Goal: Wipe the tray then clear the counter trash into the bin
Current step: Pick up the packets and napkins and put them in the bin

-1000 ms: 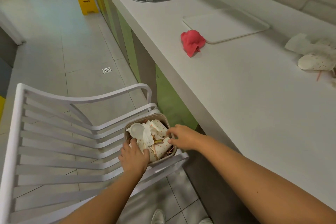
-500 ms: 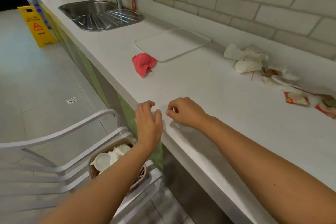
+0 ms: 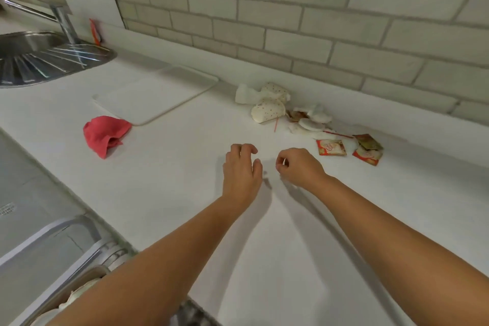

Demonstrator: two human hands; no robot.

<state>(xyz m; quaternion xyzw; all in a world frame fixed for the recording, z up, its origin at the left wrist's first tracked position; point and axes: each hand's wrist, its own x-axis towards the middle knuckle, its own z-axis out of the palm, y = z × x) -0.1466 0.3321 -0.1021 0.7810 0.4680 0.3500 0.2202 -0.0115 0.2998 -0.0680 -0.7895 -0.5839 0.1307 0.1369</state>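
Both my hands hover over the middle of the white counter [image 3: 172, 180]. My left hand [image 3: 241, 171] is empty with its fingers curled and apart. My right hand [image 3: 297, 167] is loosely curled, with nothing visible in it. Beyond them, against the brick wall, lies a heap of trash: crumpled dotted paper cups [image 3: 268, 110], white lids and napkins [image 3: 312, 120], a thin red stirrer [image 3: 275, 124] and red sachets [image 3: 331, 147]. The white tray [image 3: 156, 91] lies flat to the left, with a red cloth [image 3: 105, 133] crumpled at its near corner. The bin's rim [image 3: 66, 296] shows at bottom left, below my left arm.
A steel sink [image 3: 39, 58] with a tap sits at the far left. A white chair [image 3: 53, 235] stands on the floor beside the counter's front edge. The brick wall runs close behind the trash.
My hands have left the bin on the chair and moved up over the counter, forward towards the trash heap. My view has swung from the floor to the wall.
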